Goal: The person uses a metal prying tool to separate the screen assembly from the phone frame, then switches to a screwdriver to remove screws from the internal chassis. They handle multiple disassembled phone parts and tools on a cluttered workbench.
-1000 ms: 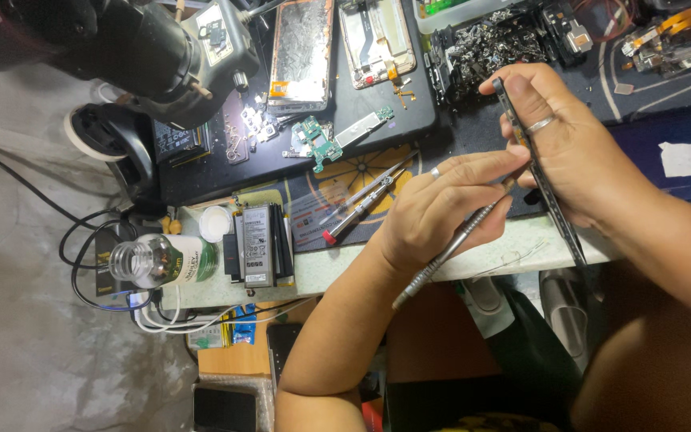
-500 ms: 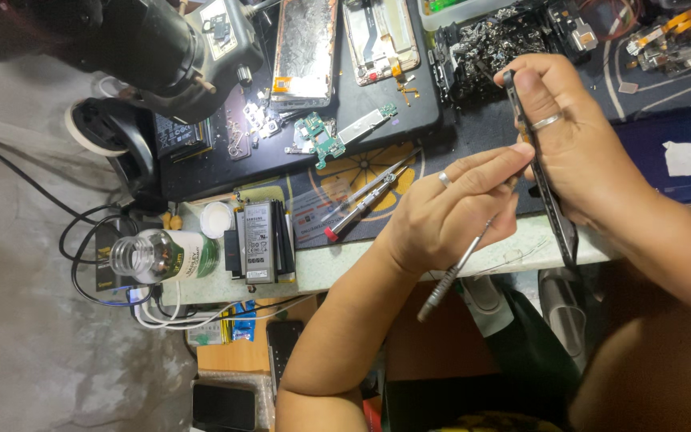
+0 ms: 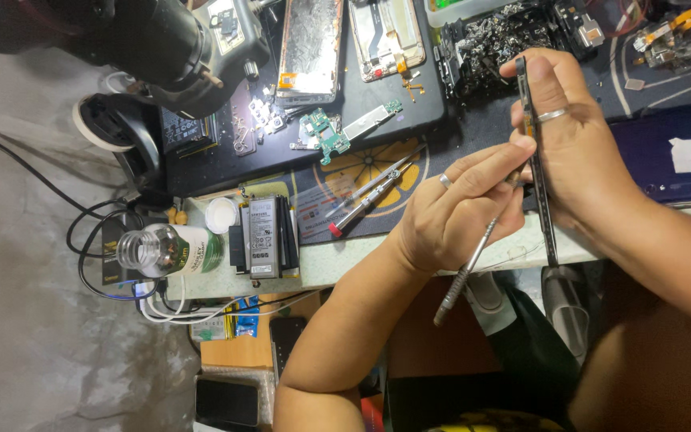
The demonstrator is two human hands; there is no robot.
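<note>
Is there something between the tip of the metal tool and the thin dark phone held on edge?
Nothing visible: the left hand brings the slim metal tool straight to the thin dark phone, gripped by the right hand.

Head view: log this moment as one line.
left hand: metal tool, tip at phone | right hand: holds phone on edge
</note>
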